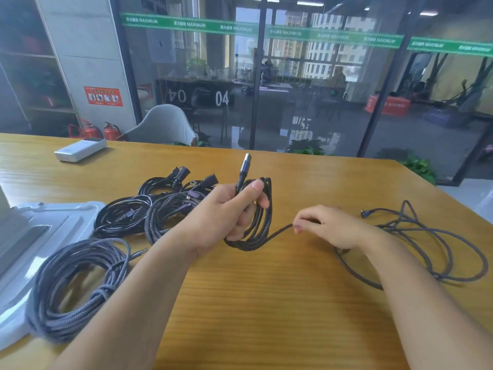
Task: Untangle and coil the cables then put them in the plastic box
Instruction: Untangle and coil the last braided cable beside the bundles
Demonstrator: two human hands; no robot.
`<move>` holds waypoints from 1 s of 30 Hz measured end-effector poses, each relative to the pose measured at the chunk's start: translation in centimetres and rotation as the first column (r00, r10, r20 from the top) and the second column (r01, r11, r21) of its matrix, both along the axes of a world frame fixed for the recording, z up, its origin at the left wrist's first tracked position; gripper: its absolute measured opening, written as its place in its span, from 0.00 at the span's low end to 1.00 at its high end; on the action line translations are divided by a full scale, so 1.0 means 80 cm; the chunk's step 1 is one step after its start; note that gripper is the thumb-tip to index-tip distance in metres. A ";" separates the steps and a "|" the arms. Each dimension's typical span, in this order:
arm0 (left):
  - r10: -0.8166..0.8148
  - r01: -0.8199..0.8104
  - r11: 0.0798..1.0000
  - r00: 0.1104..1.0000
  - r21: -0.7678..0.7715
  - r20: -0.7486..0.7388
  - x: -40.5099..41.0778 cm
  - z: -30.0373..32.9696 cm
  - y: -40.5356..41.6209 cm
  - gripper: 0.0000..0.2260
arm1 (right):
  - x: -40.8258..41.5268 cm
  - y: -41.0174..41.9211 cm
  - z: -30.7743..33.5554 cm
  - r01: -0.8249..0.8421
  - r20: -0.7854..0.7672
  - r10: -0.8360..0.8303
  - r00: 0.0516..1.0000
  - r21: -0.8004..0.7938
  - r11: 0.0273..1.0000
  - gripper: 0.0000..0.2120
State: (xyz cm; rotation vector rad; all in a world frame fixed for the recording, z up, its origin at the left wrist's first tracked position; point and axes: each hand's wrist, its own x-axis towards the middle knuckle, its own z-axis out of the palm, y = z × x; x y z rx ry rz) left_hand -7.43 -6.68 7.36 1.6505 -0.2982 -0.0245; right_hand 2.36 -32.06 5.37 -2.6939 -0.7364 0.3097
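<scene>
Two hands: left hand point(234, 209) grips coil point(256, 225), right hand point(328, 225) pinches cable.

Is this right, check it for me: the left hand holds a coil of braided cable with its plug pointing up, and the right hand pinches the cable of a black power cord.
One thing is wrong. The head view shows the right hand pinching the loose run of the same braided cable that the left hand holds coiled, plug pointing up. The black power cords lie untouched farther back on the table.

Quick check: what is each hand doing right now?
Left hand: grips the partly wound cable coil.
Right hand: pinches the same cable's loose run.
</scene>
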 end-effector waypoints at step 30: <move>0.324 -0.326 0.939 0.945 -0.112 -0.039 0.018 -0.026 -0.034 0.18 | -0.082 0.091 0.007 -0.222 0.325 0.039 0.945 0.549 0.806 0.14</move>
